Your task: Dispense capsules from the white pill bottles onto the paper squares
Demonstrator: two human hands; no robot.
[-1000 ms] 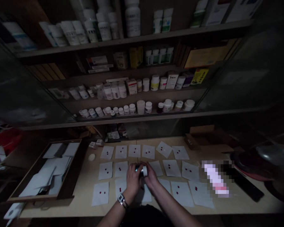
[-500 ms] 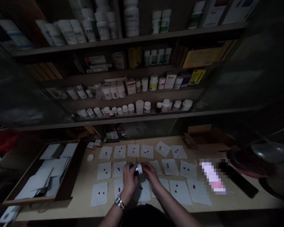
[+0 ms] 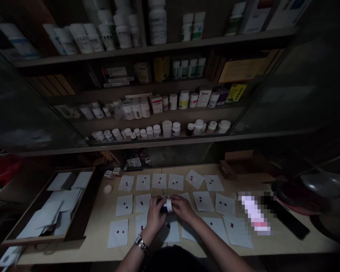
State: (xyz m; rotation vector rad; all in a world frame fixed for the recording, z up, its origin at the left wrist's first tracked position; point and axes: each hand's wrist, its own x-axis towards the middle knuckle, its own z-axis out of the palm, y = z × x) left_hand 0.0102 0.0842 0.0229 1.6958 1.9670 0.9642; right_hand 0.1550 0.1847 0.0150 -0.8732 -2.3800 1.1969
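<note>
Close together, both hands (image 3: 155, 214) (image 3: 184, 209) meet at a bottle (image 3: 168, 206).

Bottle (image 3: 168, 205) partly behind the fingers (image 3: 153, 204)

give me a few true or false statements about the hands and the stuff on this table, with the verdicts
1. The left hand holds a small blue-and-white cylindrical bottle. True.
2. White paper squares with small, round, dark red pills lie on the pale wooden table. True.
3. The right hand lies flat on the table. False: it is raised at the bottle's white end.
4. A silver-coloured metal wristwatch circles the right wrist. False: the wristwatch is on the left wrist.
5. An open brown cardboard box sits toward the table's left end. False: the box is toward the right.
</note>
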